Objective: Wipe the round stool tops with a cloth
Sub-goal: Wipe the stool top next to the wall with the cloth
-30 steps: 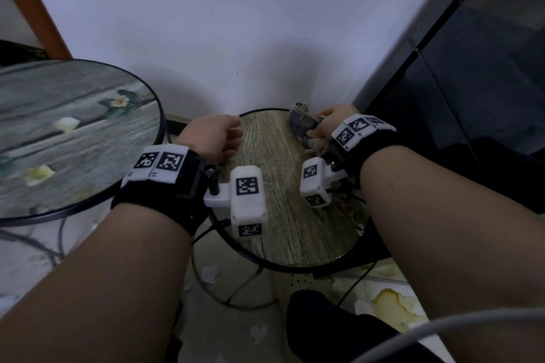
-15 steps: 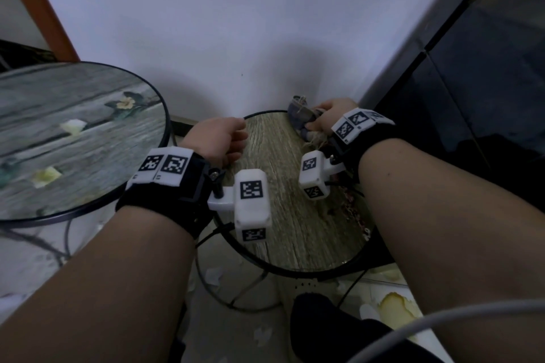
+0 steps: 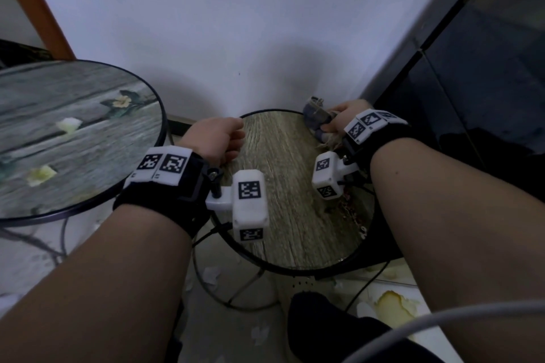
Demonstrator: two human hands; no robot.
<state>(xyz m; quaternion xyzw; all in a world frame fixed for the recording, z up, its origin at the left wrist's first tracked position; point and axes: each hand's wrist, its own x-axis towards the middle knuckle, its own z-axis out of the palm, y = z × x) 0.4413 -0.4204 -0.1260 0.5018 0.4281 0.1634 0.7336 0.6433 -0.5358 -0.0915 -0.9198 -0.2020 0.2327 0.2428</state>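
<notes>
cloth: a small bunched grey rag with frayed pale threads [image 3: 317, 118], soft and limp, light; it sits at the far right edge of the nearer stool, gripped by the right hand
right hand: the right hand [image 3: 343, 116] has its fingers curled round the rag, clamped on it at the bunched middle, knuckles toward the wall
left hand: the left hand [image 3: 215, 138] is at the far left rim of the same stool, fingers curled over the edge, seemingly steadying it (whether the thumb hooks under the rim I cannot tell)
hands relative: well apart, one at each side of the top
nearer stool: a round wood-grain top with a thin black metal rim [image 3: 290, 186] on a wire frame; rigid, probably light enough to shift under a firm wipe, so holding the rim makes sense
debris: small reddish crumbs [image 3: 349, 209] lie near the right edge of that top, just below the right wrist
other stool: a larger round grey plank-print top with yellow flower and petal marks [image 3: 67, 138], to the left, untouched by either hand
handling judgement: a rag this floppy wipes best flattened under the palm rather than balled up; the frayed threads could snag on the rim
wrists: black bands with white tag-marked blocks [image 3: 250, 203] on both
</notes>
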